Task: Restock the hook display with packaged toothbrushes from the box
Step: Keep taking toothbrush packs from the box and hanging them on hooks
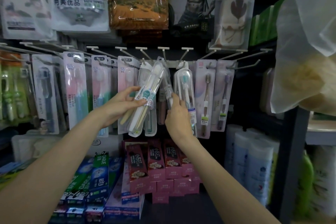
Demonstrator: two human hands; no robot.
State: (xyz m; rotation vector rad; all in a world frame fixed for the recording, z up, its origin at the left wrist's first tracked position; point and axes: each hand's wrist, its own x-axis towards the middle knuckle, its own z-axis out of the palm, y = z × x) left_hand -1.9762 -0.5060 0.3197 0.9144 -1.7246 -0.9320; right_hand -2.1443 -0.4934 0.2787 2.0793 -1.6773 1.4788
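Head view looks at a rack of metal hooks (183, 54) hung with packaged toothbrushes. At the middle, the left hand (121, 104) grips a clear toothbrush pack (148, 94), thumb across its front near the round teal label and fingers curled behind it. This pack is long and narrow, and its long axis leans: the top end tilts up and right toward a hook, the bottom end points down and left. Through the clear plastic, a white brush head shows at the top and pale, wood-coloured handles lower down. Just to its right, the right hand (177, 114) pinches a second slim clear pack (168, 90), fingers closed on its lower part; that one also runs up toward the hooks, leaning slightly left. Beside it hangs a white-cased toothbrush (184, 89), upright. Toothpaste boxes (156, 162) stand on the shelf below.
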